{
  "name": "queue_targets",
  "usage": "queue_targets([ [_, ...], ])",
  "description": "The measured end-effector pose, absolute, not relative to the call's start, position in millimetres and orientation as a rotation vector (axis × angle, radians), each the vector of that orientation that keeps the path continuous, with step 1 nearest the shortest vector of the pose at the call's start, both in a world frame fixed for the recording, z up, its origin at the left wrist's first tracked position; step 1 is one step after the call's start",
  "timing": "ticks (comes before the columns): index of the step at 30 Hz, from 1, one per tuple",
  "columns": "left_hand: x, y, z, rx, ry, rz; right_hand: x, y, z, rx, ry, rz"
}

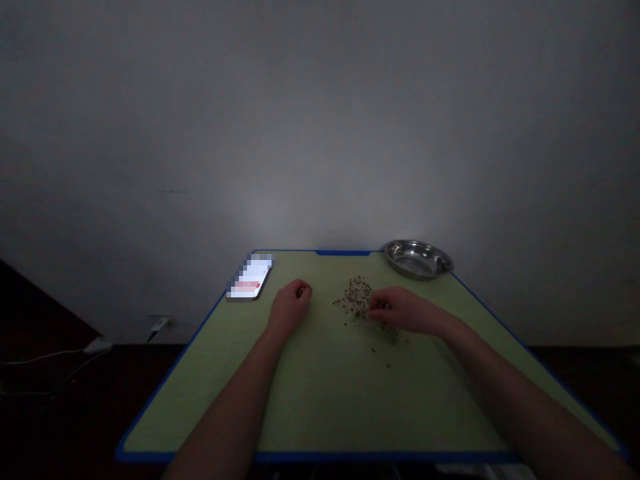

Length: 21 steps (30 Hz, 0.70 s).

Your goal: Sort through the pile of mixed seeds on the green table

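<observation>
Small dark bits, like seeds or dried grains (356, 293), lie scattered in a loose patch on the green tabletop (320, 393). At the right side of this patch is my right hand (405, 310), its thumb and fingers drawn together in a pinch over the bits. What the fingertips hold, if anything, is too small to make out. My left hand (291, 305) rests on the table left of the patch, apart from it, with its fingers curled closed. Whatever may be inside that curl is hidden in shadow.
A shallow steel bowl (419, 259) stands at the table's back right corner. Near the left edge lies a lit phone (253, 277), partly blurred. A blue rim borders the table, with a wall behind it. Cables and a power strip (98, 345) are at the floor's left.
</observation>
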State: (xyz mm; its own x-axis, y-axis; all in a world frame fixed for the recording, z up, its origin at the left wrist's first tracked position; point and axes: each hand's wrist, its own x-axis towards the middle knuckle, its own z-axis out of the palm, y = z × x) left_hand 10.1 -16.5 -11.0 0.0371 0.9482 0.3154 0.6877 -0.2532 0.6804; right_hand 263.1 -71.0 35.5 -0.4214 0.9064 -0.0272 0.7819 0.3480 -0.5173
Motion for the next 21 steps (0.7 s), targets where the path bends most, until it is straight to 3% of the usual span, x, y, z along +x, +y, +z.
queue_targets([
  [7,10,-17,-11,2.006,1.665,1.044,224,-57,55,-1.435,-2.542,0.38],
  [15,12,-15,-12,1.986,1.681,1.051,193,-66,52,-1.285,-2.724,-0.182],
  [21,12,-14,-12,1.984,1.671,1.059,200,-78,39,-1.106,-2.774,-0.252],
])
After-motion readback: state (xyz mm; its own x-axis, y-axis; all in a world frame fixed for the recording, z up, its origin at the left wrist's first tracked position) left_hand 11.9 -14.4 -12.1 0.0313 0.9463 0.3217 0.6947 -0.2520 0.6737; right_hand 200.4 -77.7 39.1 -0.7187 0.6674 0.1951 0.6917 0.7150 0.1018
